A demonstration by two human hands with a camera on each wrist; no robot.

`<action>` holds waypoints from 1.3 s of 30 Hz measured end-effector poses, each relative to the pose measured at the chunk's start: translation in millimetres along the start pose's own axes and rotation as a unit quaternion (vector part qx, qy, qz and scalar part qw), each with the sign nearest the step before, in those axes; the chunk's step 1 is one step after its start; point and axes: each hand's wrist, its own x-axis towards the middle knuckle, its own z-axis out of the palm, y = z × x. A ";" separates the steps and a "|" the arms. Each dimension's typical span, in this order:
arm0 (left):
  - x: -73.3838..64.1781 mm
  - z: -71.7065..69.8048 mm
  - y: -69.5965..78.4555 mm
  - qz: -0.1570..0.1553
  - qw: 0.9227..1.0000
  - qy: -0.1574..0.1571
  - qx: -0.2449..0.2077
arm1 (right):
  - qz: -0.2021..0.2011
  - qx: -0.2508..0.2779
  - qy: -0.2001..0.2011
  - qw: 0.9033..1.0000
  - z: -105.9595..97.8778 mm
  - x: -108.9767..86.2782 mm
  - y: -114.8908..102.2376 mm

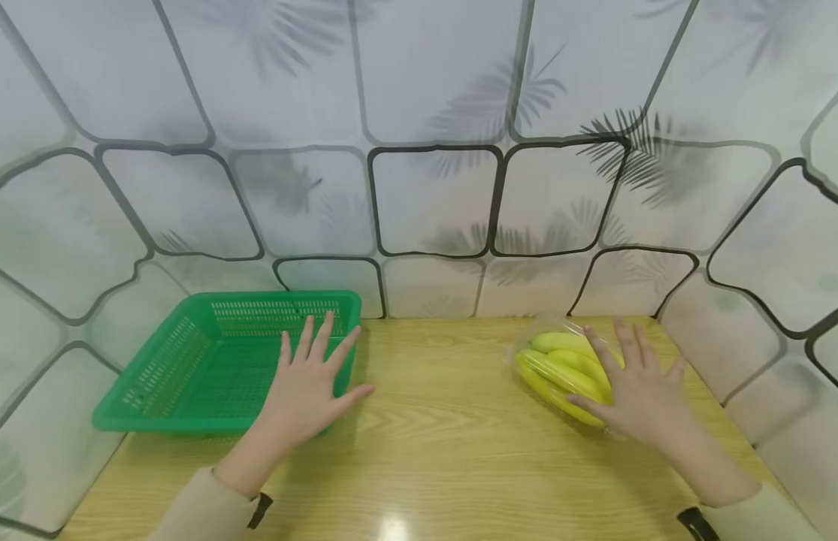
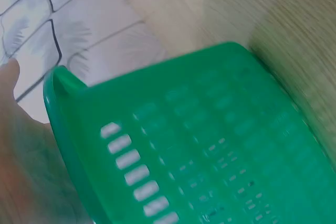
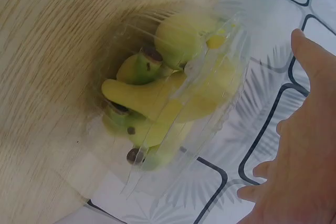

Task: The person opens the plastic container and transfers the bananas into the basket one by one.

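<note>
On the left of the table stands a green plastic basket [image 1: 232,361] with slotted sides and nothing inside it. My left hand [image 1: 307,387] hovers by its right side, fingers spread and holding nothing. The left wrist view gives a close look at the basket's slotted wall [image 2: 173,129], with part of the hand [image 2: 31,171] beyond the rim. To the right lie several yellow bananas [image 1: 561,372] in clear plastic packaging. Over their right side my right hand [image 1: 638,394] is spread, also holding nothing. In the right wrist view the bananas' [image 3: 157,98] greenish, dark-tipped ends show through the plastic.
A light wood-grain table [image 1: 432,421] carries both things, with a wide stretch of its surface between them. Behind it and at both sides rises a pale covering [image 1: 432,195] patterned with dark outlines and leaves.
</note>
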 end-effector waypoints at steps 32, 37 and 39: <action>55.6 23.6 100.9 0.104 0.992 -0.045 -0.047 | 0.027 0.006 0.029 0.999 -12.3 -20.6 45.3; 63.8 28.3 115.8 0.115 0.992 -0.050 -0.033 | 0.030 -0.005 0.032 0.999 -17.7 -25.1 52.3; 67.3 31.1 120.8 0.116 0.991 -0.055 -0.033 | 0.032 -0.012 0.032 0.999 -19.7 -27.3 54.5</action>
